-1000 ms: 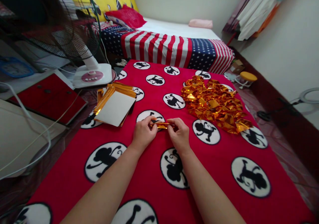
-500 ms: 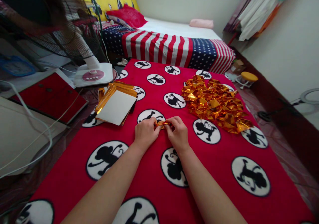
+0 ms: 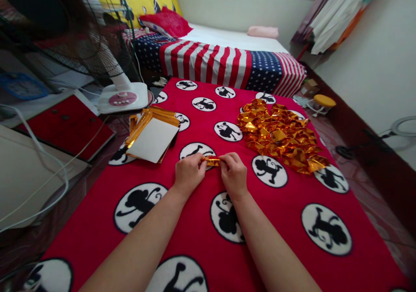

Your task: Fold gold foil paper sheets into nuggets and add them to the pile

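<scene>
In the head view, a narrow strip of shiny gold foil (image 3: 213,160) is being pinched at its two ends above a red blanket (image 3: 269,214) printed with white roundels (image 3: 269,171), the left hand (image 3: 189,170) closed on one end and the right hand (image 3: 234,170) closed on the other. The strip's middle is being exposed between the fingertips; whether the blanket is being touched by its underside cannot be told. From its look, the piece is being judged very light, thin and slick, likely to crease under slight pressure and easily crushed or torn, so a gentle fingertip pinch near the ends is being rated the surest hold. Beyond the grip and to its left, a stack of flat sheets (image 3: 155,140) is lying on the blanket, pale on top, with gold edges being shown beneath and behind. Beyond the grip and to its right, a broad heap of crumpled-looking gold foil pieces (image 3: 279,134) is being supported by the same cloth. Much farther beyond the grip, also to the right, a small cardboard box (image 3: 310,87) is standing on the floor near the wall (image 3: 367,66); what is being held inside it cannot be told
</scene>
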Available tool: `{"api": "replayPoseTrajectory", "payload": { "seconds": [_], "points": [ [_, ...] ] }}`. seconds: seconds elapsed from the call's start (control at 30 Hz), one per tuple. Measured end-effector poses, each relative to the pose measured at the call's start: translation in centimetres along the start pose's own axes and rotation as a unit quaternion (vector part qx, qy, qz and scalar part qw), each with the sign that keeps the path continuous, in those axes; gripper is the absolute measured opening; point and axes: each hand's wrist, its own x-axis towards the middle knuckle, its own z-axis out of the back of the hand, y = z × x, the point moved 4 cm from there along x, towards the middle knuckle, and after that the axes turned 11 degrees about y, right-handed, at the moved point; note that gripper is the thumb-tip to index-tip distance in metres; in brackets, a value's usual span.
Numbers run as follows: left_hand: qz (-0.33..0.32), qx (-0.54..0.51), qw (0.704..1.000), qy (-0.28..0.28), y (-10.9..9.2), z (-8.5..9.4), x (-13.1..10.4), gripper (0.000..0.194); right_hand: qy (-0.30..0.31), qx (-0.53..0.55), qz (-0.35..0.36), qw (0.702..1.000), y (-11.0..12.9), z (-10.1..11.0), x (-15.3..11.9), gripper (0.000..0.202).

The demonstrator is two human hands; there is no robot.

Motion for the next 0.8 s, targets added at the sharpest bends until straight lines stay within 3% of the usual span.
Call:
{"api": "replayPoseTrajectory", "payload": {
  "seconds": [0.23,0.5,0.7,0.8],
  "points": [
    [0.012,0.007,1.000,-0.013,0.3,0.3,-0.1,0.013,0.023,-0.086,-0.049,0.995,0.0,0.3,0.3,0.014],
    [0.053,0.108,0.991,0.058,-0.2,0.1,0.4,0.028,0.028,-0.127,-0.045,0.991,-0.1,0.4,0.2,0.017],
    [0.022,0.136,0.987,0.086,-0.5,0.1,0.7,0.029,0.041,-0.158,-0.037,0.986,0.0,0.2,0.4,0.017],
    [-0.026,0.142,0.981,0.130,-0.4,0.4,1.0,0.036,0.055,-0.152,-0.032,0.986,0.0,0.3,0.4,0.020]
  ]
}}
